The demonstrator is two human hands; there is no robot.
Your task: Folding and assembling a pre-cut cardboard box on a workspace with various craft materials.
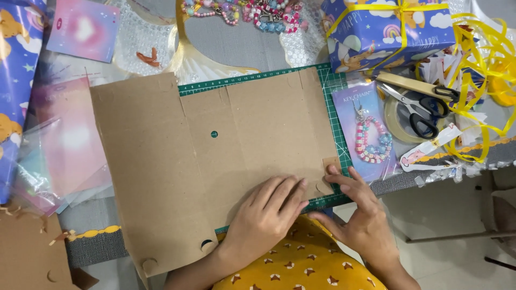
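A flattened sheet of brown cardboard (pixel 215 161) lay across a green cutting mat (pixel 336 115) on the bench (pixel 91 247), covering most of the mat so that only its top and right edges showed. The left hand (pixel 266 217) rested palm down on the cardboard's lower right part, its fingers (pixel 287 190) stretched out flat and close together, gripping nothing. The right hand (pixel 360 215) lay just right of it at the cardboard's lower right corner, fingers (pixel 344 177) spread slightly and pressed against the corner and a small tab (pixel 331 162) there; they held nothing either.

Just right of the cardboard sat a bead keychain in a clear packet (pixel 368 131). Further right of the cardboard lay black-handled scissors (pixel 416 107) over a roll of tape (pixel 403 121), with loose yellow ribbon (pixel 484 59) beyond them. Above the cardboard's top right corner stood a gift box wrapped in blue patterned paper (pixel 389 32) tied with yellow ribbon. Left of the cardboard lay pink cards in clear sleeves (pixel 67 137).
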